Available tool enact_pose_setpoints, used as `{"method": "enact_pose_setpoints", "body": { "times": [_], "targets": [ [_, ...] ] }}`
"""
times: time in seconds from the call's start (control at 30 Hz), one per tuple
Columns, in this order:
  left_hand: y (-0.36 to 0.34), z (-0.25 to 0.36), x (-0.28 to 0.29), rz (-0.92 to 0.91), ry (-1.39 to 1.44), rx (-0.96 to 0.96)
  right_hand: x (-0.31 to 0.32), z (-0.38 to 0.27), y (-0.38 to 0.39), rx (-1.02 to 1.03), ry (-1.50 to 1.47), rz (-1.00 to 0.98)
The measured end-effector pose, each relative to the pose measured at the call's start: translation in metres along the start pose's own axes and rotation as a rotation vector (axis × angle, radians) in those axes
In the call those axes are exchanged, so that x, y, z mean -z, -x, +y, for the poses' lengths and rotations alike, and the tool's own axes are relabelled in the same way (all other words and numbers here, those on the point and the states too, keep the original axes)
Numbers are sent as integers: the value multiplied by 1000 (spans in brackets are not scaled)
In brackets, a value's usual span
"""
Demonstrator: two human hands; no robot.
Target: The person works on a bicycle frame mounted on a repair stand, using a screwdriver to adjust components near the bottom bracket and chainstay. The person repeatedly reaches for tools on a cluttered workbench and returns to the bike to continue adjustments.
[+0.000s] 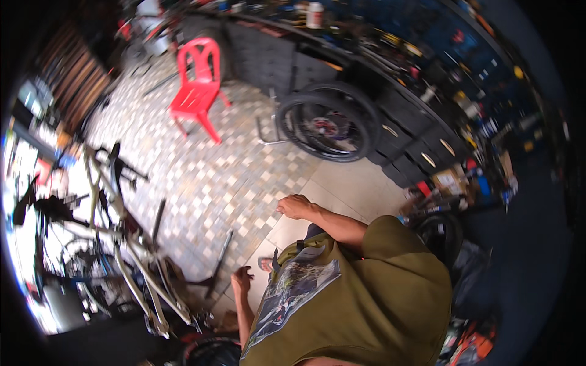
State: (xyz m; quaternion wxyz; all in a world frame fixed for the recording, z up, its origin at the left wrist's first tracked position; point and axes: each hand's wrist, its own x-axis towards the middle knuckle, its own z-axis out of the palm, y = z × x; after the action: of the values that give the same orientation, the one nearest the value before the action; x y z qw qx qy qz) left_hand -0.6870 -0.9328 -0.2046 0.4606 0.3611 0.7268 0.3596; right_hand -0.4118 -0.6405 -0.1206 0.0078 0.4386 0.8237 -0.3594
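My left hand (242,277) hangs at the lower centre, fingers loosely bent and apart, with nothing visible in it. It is nearest a pale bicycle frame (139,262) on the left, without touching it. My right hand (295,206) is raised over the tiled floor in front of my olive shirt, fingers loosely curved and holding nothing visible. Beyond it, two bicycle wheels with black tyres (326,128) rest upright against the dark drawer cabinet.
A red plastic chair (194,96) stands on the checkered floor ahead. A dark workbench (256,47) crowded with tools runs along the back and right. Boxes and parts (455,180) are piled at the right. Bicycles and a stand crowd the bright left side.
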Motion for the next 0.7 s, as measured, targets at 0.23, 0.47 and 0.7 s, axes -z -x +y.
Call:
{"method": "enact_pose_setpoints", "body": {
  "times": [0.23, 0.47, 0.7],
  "targets": [
    [-198, 159, -30, 147, -472, -447, 124, 124, 92, -287, -62, 228],
    [-244, 346, -304, -417, 48, -93, 180, 251, 156, -349, -374, 497],
    [-248, 392, -454, -924, 862, 334, 252, 179, 103, 207, -300, 905]
  ]
}}
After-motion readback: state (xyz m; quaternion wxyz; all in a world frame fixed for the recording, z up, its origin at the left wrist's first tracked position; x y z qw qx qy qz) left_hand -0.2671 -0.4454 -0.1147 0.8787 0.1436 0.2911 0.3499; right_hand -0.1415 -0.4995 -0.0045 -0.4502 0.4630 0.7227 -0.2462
